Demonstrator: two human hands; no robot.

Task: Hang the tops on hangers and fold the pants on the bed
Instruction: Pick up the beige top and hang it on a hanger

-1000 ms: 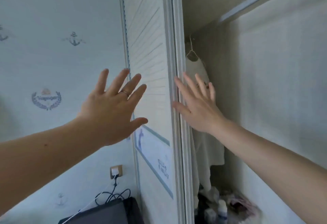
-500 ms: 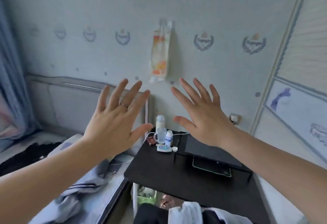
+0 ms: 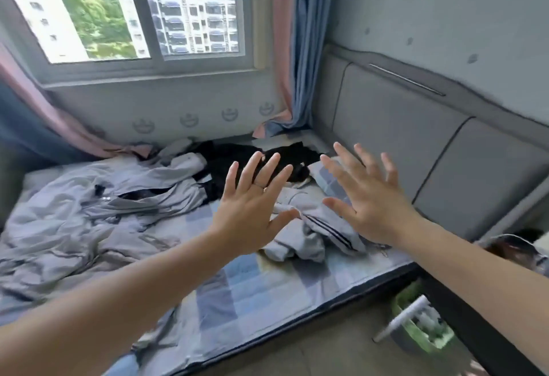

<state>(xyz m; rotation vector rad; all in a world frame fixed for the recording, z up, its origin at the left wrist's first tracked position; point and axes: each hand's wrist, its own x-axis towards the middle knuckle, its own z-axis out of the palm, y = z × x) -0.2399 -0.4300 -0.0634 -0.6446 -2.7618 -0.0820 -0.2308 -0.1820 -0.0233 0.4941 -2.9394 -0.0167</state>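
Two hands are up in front of me and neither has hold of anything: my left hand [image 3: 252, 212], with a ring [image 3: 259, 186] on one finger, and my right hand [image 3: 368, 200] both show their backs to me, fingers straight and spread, the two hands apart. Under them lies the bed [image 3: 267, 295] with its blue checked sheet. A pale grey garment [image 3: 312, 233] with dark stripes lies crumpled on the sheet below and between the hands. A black garment [image 3: 237, 159] lies beyond it, nearer the window wall, and a larger heap of grey cloth [image 3: 104, 206] spreads across the left of the bed. A grey padded headboard [image 3: 416, 138] runs along the right, and a green bin [image 3: 421, 328] stands on the floor beside the bed.
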